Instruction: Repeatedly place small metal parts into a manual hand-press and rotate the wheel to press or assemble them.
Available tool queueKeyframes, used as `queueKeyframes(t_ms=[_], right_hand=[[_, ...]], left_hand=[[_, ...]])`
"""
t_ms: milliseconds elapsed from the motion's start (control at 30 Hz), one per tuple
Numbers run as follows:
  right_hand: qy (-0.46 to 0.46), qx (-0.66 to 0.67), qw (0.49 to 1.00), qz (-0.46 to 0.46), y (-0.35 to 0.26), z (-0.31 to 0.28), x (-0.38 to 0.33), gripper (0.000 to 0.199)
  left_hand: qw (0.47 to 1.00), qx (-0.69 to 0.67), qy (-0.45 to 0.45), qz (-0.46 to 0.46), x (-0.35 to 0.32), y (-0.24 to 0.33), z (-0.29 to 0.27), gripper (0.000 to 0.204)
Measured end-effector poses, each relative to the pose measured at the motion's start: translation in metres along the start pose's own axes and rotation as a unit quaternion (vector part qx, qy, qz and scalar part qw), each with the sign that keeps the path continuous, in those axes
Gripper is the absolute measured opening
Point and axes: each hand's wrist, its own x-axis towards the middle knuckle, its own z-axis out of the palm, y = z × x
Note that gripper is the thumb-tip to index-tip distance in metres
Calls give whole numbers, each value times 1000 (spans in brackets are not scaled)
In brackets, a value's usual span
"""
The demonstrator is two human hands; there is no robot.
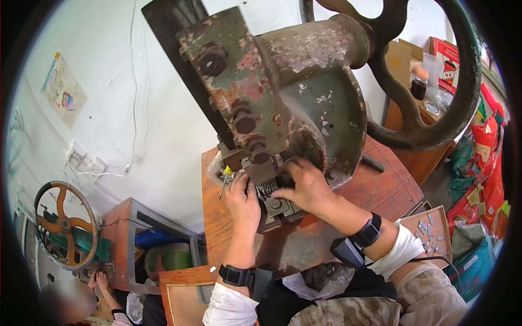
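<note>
Currently I have both bare hands at the foot of a heavy hand press of chipped green and pinkish metal (228,70), which stands on a reddish-brown wooden bench (389,187). The grey metal die block (278,206), under the press's ram, sits inward from the bench's left edge, and a row of narrow ribbed metal (266,187) shows between the hands.

My left hand (244,204) is at the die's left side, fingers bent and thumb close to the ribbed row; I can't tell whether it pinches anything. My right hand (310,187) comes in from the other side, thumb spread well away from the curled forefinger and reaching over the die; its fingertips are partly hidden, so I can't confirm a grasp there either.

Near the bench's far left corner I see a small yellow item (227,170) and a thin metal rod (223,186) beside the left hand. A short dark bar (373,163) lies by the far right edge. Just off the right corner, a shallow wooden tray (445,247) holds scattered small silvery pieces (427,229). A clear plastic bag of grey bits (326,277) rests on the lap.
</note>
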Motion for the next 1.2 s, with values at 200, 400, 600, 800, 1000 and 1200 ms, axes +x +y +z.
queueKeyframes(t_ms=[200, 400, 600, 800, 1000, 1200], right_hand=[[-36, 23, 999, 13, -2, -4, 5, 58], [-133, -87, 986, -52, -12, -6, -10, 73], [-186, -159, 967, -71, -32, -13, -3, 70], [-142, -119, 981, -63, -24, 0, -5, 61], [-61, -84, 994, -40, -5, 16, -2, 62], [-67, -51, 995, 51, -21, 8, 11, 74]], left_hand=[[997, 49, -56, 10, 5, 0, 1, 31], [998, 11, -53, -28, 4, -3, 2, 34], [1000, 18, 13, 4, -2, -3, 1, 32], [1000, 8, 4, 12, -2, -6, 0, 29], [998, 63, 2, 24, -2, 9, 4, 30], [998, -23, -53, 25, -1, 1, 0, 33]])
